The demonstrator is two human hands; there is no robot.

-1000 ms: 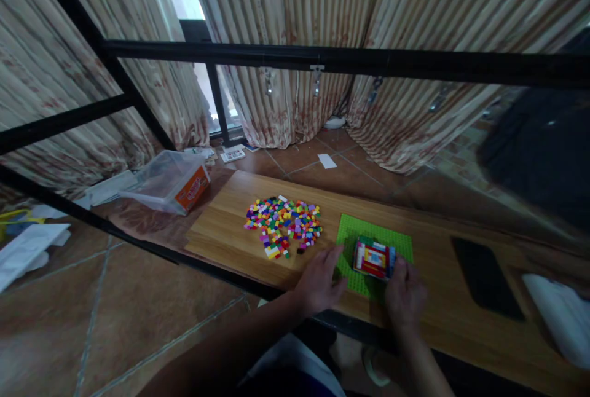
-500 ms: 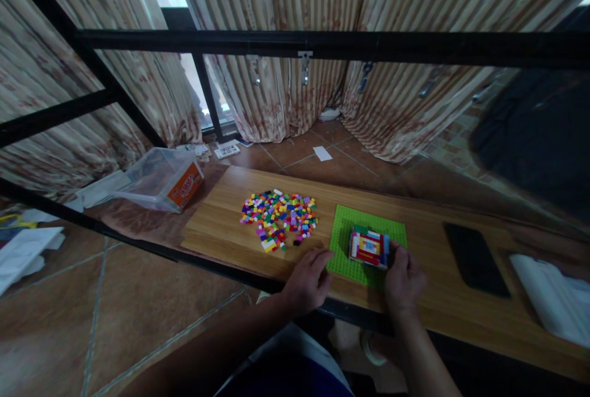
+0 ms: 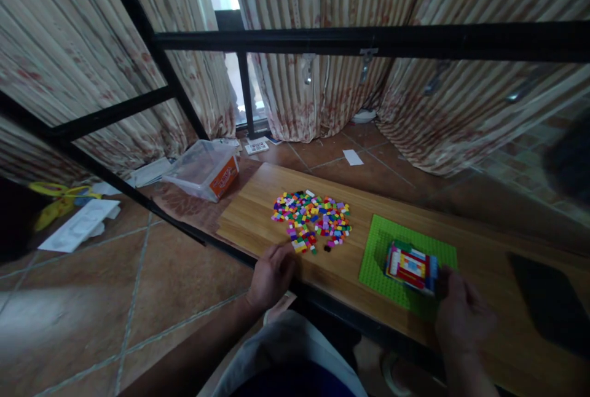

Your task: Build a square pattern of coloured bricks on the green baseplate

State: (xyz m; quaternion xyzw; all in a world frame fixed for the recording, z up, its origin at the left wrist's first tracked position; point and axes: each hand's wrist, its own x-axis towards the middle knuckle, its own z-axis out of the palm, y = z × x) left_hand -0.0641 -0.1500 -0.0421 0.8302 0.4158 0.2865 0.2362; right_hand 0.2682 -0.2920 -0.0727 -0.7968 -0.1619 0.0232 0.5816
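A small block model [image 3: 409, 267] of toy bricks in red, white, blue and yellow stands on the green baseplate [image 3: 375, 265]. My right hand [image 3: 464, 312] is at the model's right end, thumb and fingers closed against its side; the fingertips are dark and partly hidden. At the near-left edge of a pile of loose coloured bricks [image 3: 318, 216] is my left hand [image 3: 273, 275], its fingers curled down towards the wooden board. Whatever those fingers hold, if anything, cannot be made out.
The wooden board [image 3: 251, 212] carries the bricks and a dark flat slab [image 3: 550, 298] at right. A clear plastic box [image 3: 198, 166] with an orange label stands at its left end. Black metal bars [image 3: 322, 40] cross in front of the curtains. White packaging [image 3: 80, 225] lies on the tiles.
My left hand has moved left, from beside the baseplate to the near edge of the brick pile. The view has swung left. My right hand stays at the model's right end.
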